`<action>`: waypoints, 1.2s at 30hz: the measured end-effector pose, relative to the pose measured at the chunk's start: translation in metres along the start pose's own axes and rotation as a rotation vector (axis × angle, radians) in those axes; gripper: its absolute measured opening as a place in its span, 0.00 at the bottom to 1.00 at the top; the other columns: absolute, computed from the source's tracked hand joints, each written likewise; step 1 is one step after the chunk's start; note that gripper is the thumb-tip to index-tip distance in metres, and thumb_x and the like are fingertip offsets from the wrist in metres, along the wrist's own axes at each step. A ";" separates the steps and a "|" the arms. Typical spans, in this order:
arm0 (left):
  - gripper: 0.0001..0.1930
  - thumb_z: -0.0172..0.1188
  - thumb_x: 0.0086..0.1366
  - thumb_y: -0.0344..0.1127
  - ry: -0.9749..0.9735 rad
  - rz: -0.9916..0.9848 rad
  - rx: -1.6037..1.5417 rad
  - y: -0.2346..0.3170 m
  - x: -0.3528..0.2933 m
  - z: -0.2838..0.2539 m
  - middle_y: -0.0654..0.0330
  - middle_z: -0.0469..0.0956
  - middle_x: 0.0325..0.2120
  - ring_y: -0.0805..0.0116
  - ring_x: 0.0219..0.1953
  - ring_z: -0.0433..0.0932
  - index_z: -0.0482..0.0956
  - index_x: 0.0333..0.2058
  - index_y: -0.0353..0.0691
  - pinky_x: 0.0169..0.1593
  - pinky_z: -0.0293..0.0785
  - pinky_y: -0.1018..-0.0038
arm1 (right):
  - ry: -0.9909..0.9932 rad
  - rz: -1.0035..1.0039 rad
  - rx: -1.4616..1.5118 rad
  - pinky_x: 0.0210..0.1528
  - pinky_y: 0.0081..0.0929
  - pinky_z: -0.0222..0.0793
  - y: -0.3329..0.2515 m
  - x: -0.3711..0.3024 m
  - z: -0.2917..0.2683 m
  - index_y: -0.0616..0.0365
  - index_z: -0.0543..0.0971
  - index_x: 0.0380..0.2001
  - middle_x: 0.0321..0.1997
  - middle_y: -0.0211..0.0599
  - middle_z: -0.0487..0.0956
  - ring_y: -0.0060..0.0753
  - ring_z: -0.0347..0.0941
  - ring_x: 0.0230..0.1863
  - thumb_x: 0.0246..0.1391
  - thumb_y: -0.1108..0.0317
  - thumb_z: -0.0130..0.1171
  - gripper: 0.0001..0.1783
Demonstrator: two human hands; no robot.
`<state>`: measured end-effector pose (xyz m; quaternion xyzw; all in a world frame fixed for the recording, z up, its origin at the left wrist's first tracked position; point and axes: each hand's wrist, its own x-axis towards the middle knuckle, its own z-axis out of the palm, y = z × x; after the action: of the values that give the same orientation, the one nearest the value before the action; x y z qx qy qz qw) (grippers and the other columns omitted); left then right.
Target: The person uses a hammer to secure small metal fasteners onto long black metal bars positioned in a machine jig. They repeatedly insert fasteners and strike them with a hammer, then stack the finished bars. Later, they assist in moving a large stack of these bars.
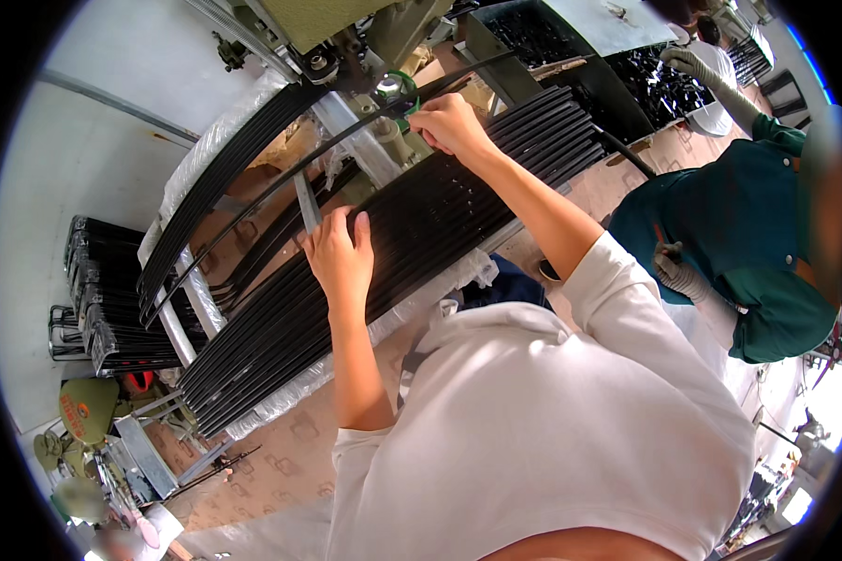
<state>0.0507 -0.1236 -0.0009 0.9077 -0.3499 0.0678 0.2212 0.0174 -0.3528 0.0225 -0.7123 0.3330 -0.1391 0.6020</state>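
Observation:
My left hand (341, 257) lies over the far edge of a row of glossy black tubes (421, 210), its fingers stretched and the thumb apart. Its fingertips are beside the lower end of a flat grey metal strip (307, 201). Farther right, my right hand (454, 126) is closed in a pinch next to a green part of the machine (398, 89). A single long black tube (323, 150) slants past its fingertips. What those fingers hold, if anything, is hidden.
Plastic-wrapped rails (196, 290) carry the tubes, with more curved black tubes (201, 178) beyond. Dark bins (641, 89) of small black pieces stand at far right. A co-worker in a dark green apron (702, 224) is on the right. Bundled black frames (112, 299) stand left.

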 end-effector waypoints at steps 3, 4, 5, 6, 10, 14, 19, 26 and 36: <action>0.15 0.48 0.62 0.46 -0.009 -0.025 -0.008 0.004 0.001 -0.003 0.56 0.76 0.33 0.57 0.39 0.71 0.74 0.37 0.40 0.48 0.60 0.66 | -0.002 -0.014 -0.012 0.22 0.22 0.66 0.002 0.002 0.001 0.66 0.75 0.13 0.11 0.37 0.72 0.25 0.69 0.14 0.36 0.67 0.56 0.11; 0.14 0.49 0.61 0.45 -0.003 -0.024 -0.002 0.004 0.001 -0.002 0.57 0.76 0.32 0.57 0.39 0.71 0.73 0.36 0.41 0.48 0.60 0.65 | -0.005 -0.019 -0.022 0.22 0.22 0.66 0.001 0.000 0.001 0.66 0.76 0.14 0.11 0.37 0.73 0.25 0.69 0.15 0.36 0.67 0.56 0.11; 0.13 0.49 0.61 0.44 0.002 -0.023 0.005 0.005 0.001 -0.002 0.58 0.75 0.32 0.58 0.39 0.71 0.73 0.36 0.41 0.47 0.60 0.65 | -0.008 -0.024 -0.031 0.22 0.22 0.66 0.000 -0.001 0.000 0.66 0.76 0.14 0.11 0.37 0.73 0.25 0.69 0.15 0.37 0.67 0.56 0.11; 0.12 0.50 0.60 0.43 0.006 -0.021 0.011 0.005 0.001 -0.001 0.59 0.75 0.32 0.58 0.39 0.71 0.73 0.36 0.41 0.47 0.60 0.65 | -0.010 -0.027 -0.040 0.22 0.22 0.66 -0.002 -0.002 -0.001 0.66 0.77 0.15 0.11 0.37 0.73 0.26 0.70 0.15 0.37 0.66 0.56 0.11; 0.12 0.50 0.60 0.43 0.010 -0.016 0.004 0.005 0.002 0.001 0.59 0.75 0.32 0.58 0.39 0.71 0.72 0.36 0.41 0.46 0.60 0.65 | 0.011 -0.013 -0.062 0.23 0.22 0.67 -0.003 -0.003 -0.003 0.66 0.78 0.18 0.12 0.36 0.74 0.25 0.71 0.17 0.37 0.66 0.56 0.11; 0.12 0.50 0.60 0.43 0.018 -0.001 0.014 0.005 0.003 0.003 0.59 0.75 0.32 0.58 0.39 0.71 0.73 0.36 0.42 0.46 0.60 0.66 | -0.079 -0.056 0.285 0.10 0.16 0.46 -0.006 -0.009 -0.005 0.67 0.74 0.21 0.09 0.27 0.64 0.15 0.55 0.09 0.48 0.67 0.54 0.12; 0.14 0.51 0.60 0.42 0.004 -0.025 -0.077 0.003 0.001 0.001 0.55 0.74 0.37 0.57 0.43 0.70 0.71 0.41 0.41 0.50 0.59 0.65 | -0.020 -0.071 0.473 0.09 0.17 0.42 -0.005 -0.007 -0.008 0.69 0.72 0.22 0.08 0.26 0.62 0.15 0.50 0.07 0.52 0.68 0.50 0.12; 0.27 0.48 0.63 0.45 0.126 -0.717 -1.414 -0.055 0.033 -0.038 0.46 0.60 0.55 0.55 0.58 0.58 0.59 0.53 0.30 0.60 0.54 0.62 | -0.096 -0.076 0.441 0.09 0.18 0.43 0.007 0.037 -0.031 0.67 0.72 0.21 0.09 0.27 0.63 0.16 0.52 0.07 0.54 0.66 0.51 0.14; 0.18 0.34 0.68 0.34 0.628 -1.034 -1.716 -0.206 0.127 -0.006 0.44 0.62 0.52 0.52 0.55 0.62 0.58 0.51 0.30 0.59 0.59 0.57 | -0.115 0.242 0.887 0.30 0.37 0.76 0.038 0.183 -0.008 0.64 0.71 0.35 0.34 0.45 0.76 0.42 0.76 0.32 0.55 0.71 0.47 0.08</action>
<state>0.2825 -0.0626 -0.0335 0.4267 0.2228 -0.0732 0.8735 0.1361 -0.4782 -0.0489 -0.3486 0.2884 -0.1571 0.8779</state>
